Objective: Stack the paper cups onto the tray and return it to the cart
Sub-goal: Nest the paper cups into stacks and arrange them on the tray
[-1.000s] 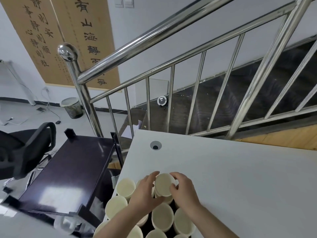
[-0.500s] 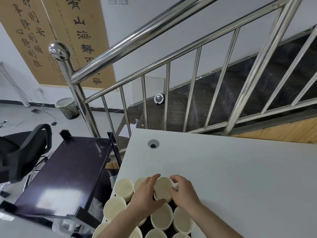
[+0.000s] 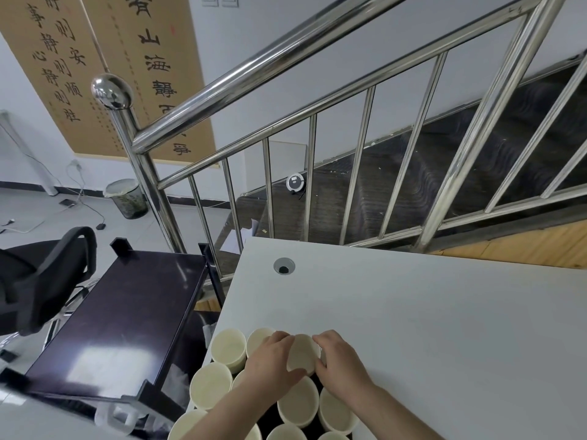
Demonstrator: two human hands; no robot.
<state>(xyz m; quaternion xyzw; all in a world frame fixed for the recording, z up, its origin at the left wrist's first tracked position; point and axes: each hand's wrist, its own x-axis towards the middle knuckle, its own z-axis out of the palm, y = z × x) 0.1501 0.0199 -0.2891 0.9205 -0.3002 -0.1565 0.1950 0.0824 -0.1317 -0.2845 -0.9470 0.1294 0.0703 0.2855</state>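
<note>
The cup (image 3: 302, 354) sat lower than a second earlier, over the tray (image 3: 270, 416) at the table's (image 3: 444, 328) near left edge. The left hand (image 3: 270, 365) and right hand (image 3: 341, 365) both curled round it; placing seemed nearly done.

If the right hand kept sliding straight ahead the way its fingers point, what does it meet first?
The right hand points up-left, fingers already curled on the held paper cup. Next in line, probably, come the left hand's fingers on the cup's far side; depth is unclear.
</note>
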